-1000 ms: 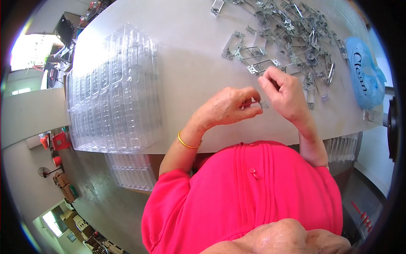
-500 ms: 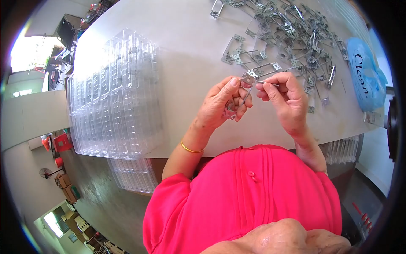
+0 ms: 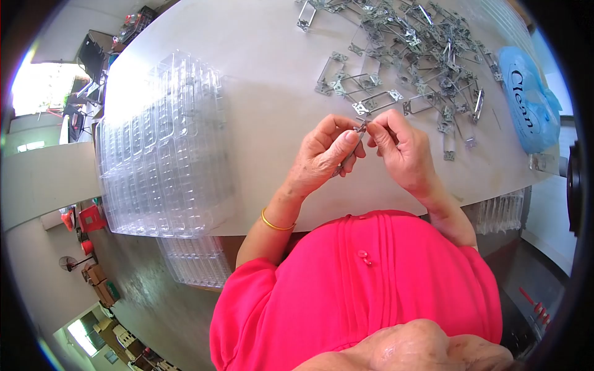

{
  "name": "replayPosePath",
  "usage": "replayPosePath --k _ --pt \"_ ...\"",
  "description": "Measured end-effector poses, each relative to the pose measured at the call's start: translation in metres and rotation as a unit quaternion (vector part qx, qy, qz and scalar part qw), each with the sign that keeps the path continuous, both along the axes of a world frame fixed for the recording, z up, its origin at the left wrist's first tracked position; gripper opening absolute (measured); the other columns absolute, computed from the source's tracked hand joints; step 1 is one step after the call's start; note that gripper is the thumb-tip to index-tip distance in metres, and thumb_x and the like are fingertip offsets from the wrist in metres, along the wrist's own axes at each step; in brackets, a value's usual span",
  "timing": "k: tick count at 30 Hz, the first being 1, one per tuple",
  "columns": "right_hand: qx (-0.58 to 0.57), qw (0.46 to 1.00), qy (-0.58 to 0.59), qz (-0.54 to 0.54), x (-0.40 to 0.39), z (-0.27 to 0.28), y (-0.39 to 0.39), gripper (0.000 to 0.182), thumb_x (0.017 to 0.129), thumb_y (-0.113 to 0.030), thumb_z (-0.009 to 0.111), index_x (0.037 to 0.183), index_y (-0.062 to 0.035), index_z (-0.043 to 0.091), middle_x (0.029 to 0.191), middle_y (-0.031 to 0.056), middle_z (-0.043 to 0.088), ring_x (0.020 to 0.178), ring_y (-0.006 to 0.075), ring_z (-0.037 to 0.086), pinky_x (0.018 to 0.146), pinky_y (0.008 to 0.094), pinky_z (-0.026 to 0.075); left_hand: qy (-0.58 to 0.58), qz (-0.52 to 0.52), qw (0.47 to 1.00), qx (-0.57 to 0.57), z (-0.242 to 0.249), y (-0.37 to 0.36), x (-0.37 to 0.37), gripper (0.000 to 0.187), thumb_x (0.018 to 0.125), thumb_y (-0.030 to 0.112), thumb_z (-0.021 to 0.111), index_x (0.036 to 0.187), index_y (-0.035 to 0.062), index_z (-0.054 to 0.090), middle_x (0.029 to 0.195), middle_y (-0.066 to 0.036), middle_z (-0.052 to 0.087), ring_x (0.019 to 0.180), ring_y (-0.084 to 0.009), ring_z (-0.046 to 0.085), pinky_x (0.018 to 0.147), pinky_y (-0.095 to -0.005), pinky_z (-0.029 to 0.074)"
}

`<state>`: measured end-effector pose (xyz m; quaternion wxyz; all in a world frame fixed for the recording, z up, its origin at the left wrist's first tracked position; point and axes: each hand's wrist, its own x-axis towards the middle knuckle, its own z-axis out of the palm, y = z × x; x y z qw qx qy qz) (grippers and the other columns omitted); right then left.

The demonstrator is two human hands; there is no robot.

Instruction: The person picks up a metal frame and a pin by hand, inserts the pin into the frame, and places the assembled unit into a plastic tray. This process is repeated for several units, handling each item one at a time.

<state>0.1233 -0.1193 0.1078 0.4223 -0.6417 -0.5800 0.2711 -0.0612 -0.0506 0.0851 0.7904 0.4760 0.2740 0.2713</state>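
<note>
Held above the table's front part is a small metal bracket (image 3: 348, 159) with a flat plate end and a narrow bar. My left hand (image 3: 322, 154) grips it between thumb and curled fingers; a gold bangle is on that wrist. At the bracket's upper end, the thumb and forefinger of my right hand (image 3: 402, 148) are pinched together. The fingertips hide most of that end, and any thin rod between them does not show. Just beyond my hands lies another bracket (image 3: 378, 102), at the near edge of a pile of similar metal brackets (image 3: 427, 55).
Stacked clear plastic trays (image 3: 164, 154) stand on the left of the table (image 3: 266, 80). A blue plastic bag (image 3: 526, 102) marked "Clean" sits at the right edge. More clear trays show below the tabletop on both sides.
My right hand has moved left and slightly down, closing on the bracket's upper end. The thin rod seen in its fingers earlier is now hidden. The bracket has turned more edge-on in my left hand.
</note>
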Motion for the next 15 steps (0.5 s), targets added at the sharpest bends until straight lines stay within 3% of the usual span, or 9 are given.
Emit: replayPosePath --k 2,3,5,7,11,15 --pt "-0.116 0.966 0.23 0.009 -0.001 0.01 0.001 0.013 0.101 -0.017 0.064 0.099 -0.005 0.063 0.078 0.0015 0.065 0.064 0.0071 0.056 0.055 0.0247 0.044 0.008 -0.003 0.999 0.032 0.001 0.001 0.001 0.028 0.104 0.028 0.059 0.117 0.0033 0.056 0.084 -0.006 0.066 0.06 -0.0072 0.055 0.052 -0.0225 0.043" --pt "-0.116 0.966 0.229 0.007 0.003 0.009 0.001 0.013 0.101 -0.017 0.064 0.099 -0.005 0.063 0.078 0.0015 0.065 0.064 0.0071 0.056 0.055 0.0247 0.044 0.018 -0.015 0.998 0.052 0.005 0.002 -0.002 0.029 0.104 0.027 0.061 0.118 0.0027 0.056 0.084 -0.006 0.066 0.063 -0.007 0.055 0.053 -0.0224 0.044" --pt "-0.167 0.915 0.365 0.046 0.013 0.004 0.004 0.013 0.101 -0.018 0.063 0.104 -0.0062 0.067 0.08 -0.0037 0.061 0.067 0.0044 0.05 0.057 0.0217 0.04 0.03 -0.025 0.997 0.072 0.01 0.001 -0.003 0.03 0.103 0.026 0.062 0.119 0.0022 0.056 0.085 -0.006 0.066 0.065 -0.0068 0.056 0.055 -0.0222 0.045" --pt "-0.175 0.905 0.379 0.075 0.023 -0.001 0.005 0.015 0.101 -0.018 0.063 0.107 -0.0055 0.068 0.08 -0.0043 0.06 0.068 0.0044 0.049 0.058 0.0214 0.04 0.048 -0.02 0.991 0.122 0.015 0.001 -0.005 0.03 0.102 0.024 0.063 0.117 0.0002 0.054 0.085 -0.01 0.069 0.061 -0.0075 0.054 0.052 -0.0221 0.043" --pt "-0.218 0.876 0.415 0.113 0.028 0.002 0.007 0.022 0.1 -0.02 0.063 0.112 -0.0021 0.069 0.08 -0.0045 0.059 0.07 0.005 0.049 0.061 0.021 0.039 0.091 -0.031 0.988 0.121 0.014 0.005 -0.01 0.032 0.1 0.025 0.066 0.114 0.0006 0.052 0.084 -0.009 0.07 0.061 -0.0072 0.054 0.051 -0.022 0.043" --pt "-0.246 0.837 0.478 0.103 0.034 -0.009 0.011 0.021 0.1 -0.022 0.064 0.106 -0.002 0.069 0.079 -0.0034 0.059 0.067 0.0057 0.049 0.06 0.0206 0.038 0.086 -0.084 0.99 0.078 0.016 0.007 -0.012 0.034 0.099 0.028 0.068 0.111 0.0013 0.05 0.084 -0.011 0.07 0.061 -0.0078 0.055 0.052 -0.0226 0.043"
